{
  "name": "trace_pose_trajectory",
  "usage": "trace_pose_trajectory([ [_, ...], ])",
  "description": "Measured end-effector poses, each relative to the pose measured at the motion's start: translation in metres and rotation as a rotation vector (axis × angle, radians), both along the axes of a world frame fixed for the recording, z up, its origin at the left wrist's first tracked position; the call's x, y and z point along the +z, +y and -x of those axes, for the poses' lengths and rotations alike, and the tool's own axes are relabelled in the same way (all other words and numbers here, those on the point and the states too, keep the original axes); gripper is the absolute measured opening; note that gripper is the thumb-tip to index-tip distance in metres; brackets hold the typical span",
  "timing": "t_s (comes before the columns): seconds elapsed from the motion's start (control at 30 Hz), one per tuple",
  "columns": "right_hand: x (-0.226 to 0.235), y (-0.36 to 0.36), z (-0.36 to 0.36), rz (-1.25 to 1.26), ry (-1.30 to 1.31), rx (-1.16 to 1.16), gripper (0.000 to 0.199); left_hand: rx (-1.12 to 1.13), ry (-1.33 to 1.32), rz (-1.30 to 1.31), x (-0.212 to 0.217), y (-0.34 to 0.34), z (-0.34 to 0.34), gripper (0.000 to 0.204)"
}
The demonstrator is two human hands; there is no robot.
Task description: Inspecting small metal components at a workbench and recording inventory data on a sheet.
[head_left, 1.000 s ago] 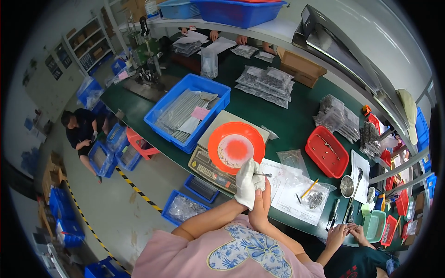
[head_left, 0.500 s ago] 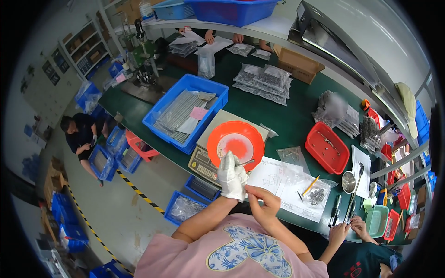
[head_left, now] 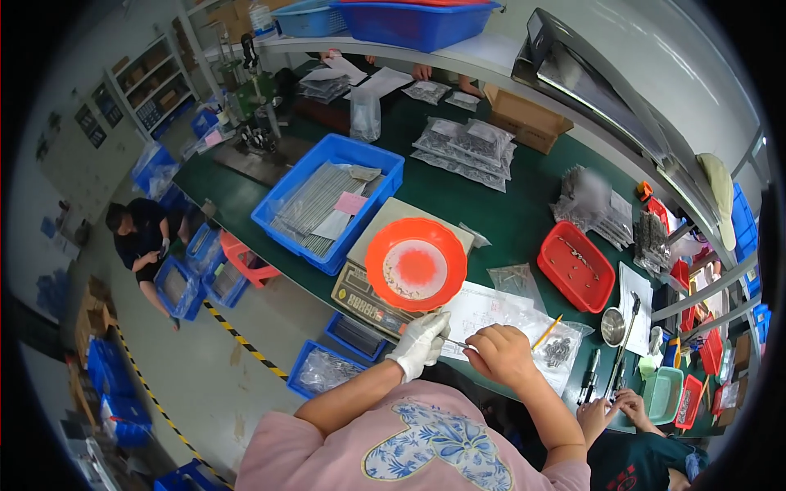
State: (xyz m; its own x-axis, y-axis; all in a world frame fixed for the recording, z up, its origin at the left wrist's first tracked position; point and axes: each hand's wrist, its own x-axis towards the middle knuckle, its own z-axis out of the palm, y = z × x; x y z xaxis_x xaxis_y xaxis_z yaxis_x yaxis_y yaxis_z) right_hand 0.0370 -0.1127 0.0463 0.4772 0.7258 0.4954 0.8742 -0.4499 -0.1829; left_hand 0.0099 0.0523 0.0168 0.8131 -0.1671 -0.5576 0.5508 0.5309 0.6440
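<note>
My left hand (head_left: pixel 421 344), in a white glove, is closed on one end of a thin metal rod (head_left: pixel 455 341) just below an orange-red bowl. At the rod's other end, my bare right hand (head_left: pixel 501 353) pinches it between closed fingers. The bowl (head_left: pixel 377 260) has a scalloped rim and a pale inside, with small pieces lying along its lower left. It rests on a weighing scale (head_left: pixel 358 288) with a lit display. Paper sheets with drawings (head_left: pixel 467 307) lie under and beyond my right hand.
Left of the scale stands a blue bin (head_left: pixel 278 192) of long metal rods. Farther right are a red tray (head_left: pixel 602 286) with small parts, a pencil (head_left: pixel 547 331) and a bag of small metal parts (head_left: pixel 559 350). A co-worker's hands (head_left: pixel 610 409) work at the lower right.
My left hand has drawn back from the bowl toward me with the rod. My right hand has moved right and now pinches the rod's other end.
</note>
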Motion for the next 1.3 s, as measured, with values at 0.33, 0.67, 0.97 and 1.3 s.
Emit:
trace_pose_trajectory([
  [0.33, -0.042, 0.004, 0.022, -0.550, 1.329, -0.204, 0.018, 0.051, -0.594, -0.488, -0.016, -0.008, 0.005, 0.031],
  [0.67, -0.038, -0.008, 0.016, -0.468, 0.756, -0.246, 0.019, -0.455, -0.175, -0.091, -0.016, 0.012, 0.002, 0.052],
  [0.97, -0.055, -0.016, 0.015, -0.860, 1.462, -0.235, 0.021, -0.259, -1.484, -1.187, -0.007, 0.011, -0.002, 0.024],
  [1.3, -0.036, -0.017, 0.018, -0.589, 0.899, -0.272, 0.024, -0.385, -0.647, -0.391, -0.012, 0.005, 0.003, 0.033],
])
